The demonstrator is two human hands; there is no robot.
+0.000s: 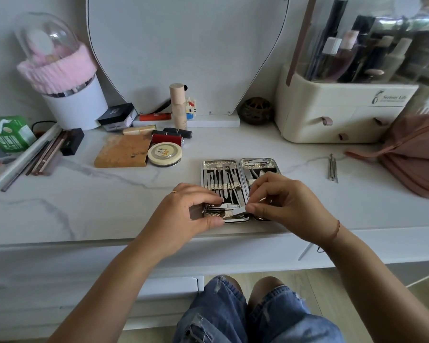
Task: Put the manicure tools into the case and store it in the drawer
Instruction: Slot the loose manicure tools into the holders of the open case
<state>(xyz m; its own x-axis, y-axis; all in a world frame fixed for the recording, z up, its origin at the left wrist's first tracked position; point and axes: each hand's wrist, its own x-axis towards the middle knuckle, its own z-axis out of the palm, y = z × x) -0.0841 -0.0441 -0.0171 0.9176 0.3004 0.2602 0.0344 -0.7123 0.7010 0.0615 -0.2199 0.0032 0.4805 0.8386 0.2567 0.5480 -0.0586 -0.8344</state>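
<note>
Home dressing table, as I see it over the remote feed: a marble-look bench [84, 194] backed by a mirror [188, 45], crowded with lipsticks [167, 139], a foundation bottle [178, 105], a compact [164, 153], an open manicure case [239, 169], a domed brush holder [60, 70] and a cream cosmetics organiser [332, 115].

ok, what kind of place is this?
Probably a home dressing table: lipsticks and a compact lie on the marble-look top, a cosmetics organiser holds bottles at the right, and a manicure case lies open in front.
</note>
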